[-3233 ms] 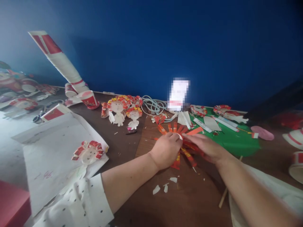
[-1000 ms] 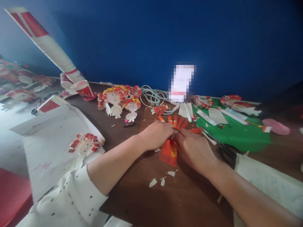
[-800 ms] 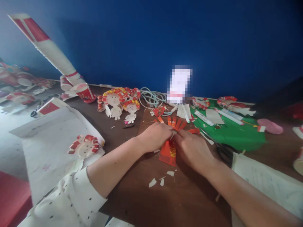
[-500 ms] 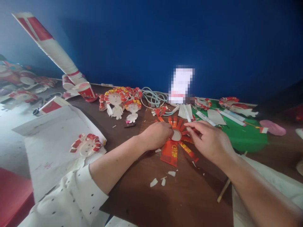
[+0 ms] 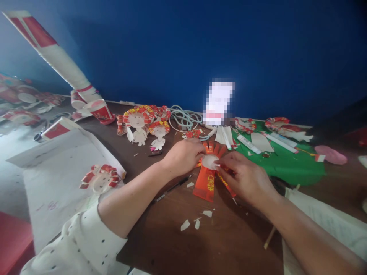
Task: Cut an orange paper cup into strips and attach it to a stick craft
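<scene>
A red paper cup [image 5: 207, 187], cut into strips and spread out like a flower, lies on the table around its round white bottom [image 5: 209, 162]. My left hand [image 5: 185, 154] is at the left side of that bottom, fingers curled on the bases of the strips. From the right, my right hand [image 5: 243, 173] pinches at the lower right edge of the bottom, with thumb and forefinger together. A small white bit shows at its fingertips; I cannot tell whether it belongs to the cup. Several strips are hidden under both hands.
White paper scraps [image 5: 185, 225] and a black pen [image 5: 173, 188] lie nearby. Finished paper-cup figures [image 5: 139, 126] stand behind on the left, beside a coiled cable [image 5: 185, 118]. A phone [image 5: 220, 101] leans at the wall; glue tubes [image 5: 249, 144] rest by a green sheet [image 5: 298, 170].
My right hand has moved left and down from the upper strips to the edge of the white bottom. My left hand has shifted slightly left and up. The black pen has come into sight.
</scene>
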### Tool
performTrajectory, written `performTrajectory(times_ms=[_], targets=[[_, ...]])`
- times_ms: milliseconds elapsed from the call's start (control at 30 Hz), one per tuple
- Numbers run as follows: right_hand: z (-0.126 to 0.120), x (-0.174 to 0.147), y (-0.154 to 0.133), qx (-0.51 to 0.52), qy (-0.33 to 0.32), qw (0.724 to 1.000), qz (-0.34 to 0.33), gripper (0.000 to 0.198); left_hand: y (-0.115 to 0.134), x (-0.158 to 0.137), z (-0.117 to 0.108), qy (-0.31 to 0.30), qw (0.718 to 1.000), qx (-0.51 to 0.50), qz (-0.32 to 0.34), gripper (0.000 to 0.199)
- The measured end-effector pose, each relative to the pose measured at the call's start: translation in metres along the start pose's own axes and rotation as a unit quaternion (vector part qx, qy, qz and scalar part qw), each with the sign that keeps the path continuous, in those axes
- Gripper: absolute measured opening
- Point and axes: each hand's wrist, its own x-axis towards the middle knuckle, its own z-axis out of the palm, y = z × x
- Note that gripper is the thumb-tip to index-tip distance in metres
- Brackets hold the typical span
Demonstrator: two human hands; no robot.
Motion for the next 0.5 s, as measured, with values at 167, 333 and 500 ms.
performTrajectory(times_ms=[167,333,500], targets=[[0.006,-0.001,-0.004,-0.049,0.011,0.998,-0.049,0.025,0.002,0.001,0.006,-0.037,0.997,0.003,0.071,0.019],[0.005,0.001,-0.001,-0.052,-0.018,0.995,-0.086,0.024,0.001,0.0,0.014,-0.052,0.993,0.037,0.095,0.019],[0.009,0.003,0.003,-0.016,-0.021,0.994,-0.104,0.022,-0.001,0.0,0.029,0.02,0.999,0.016,0.021,0.019]])
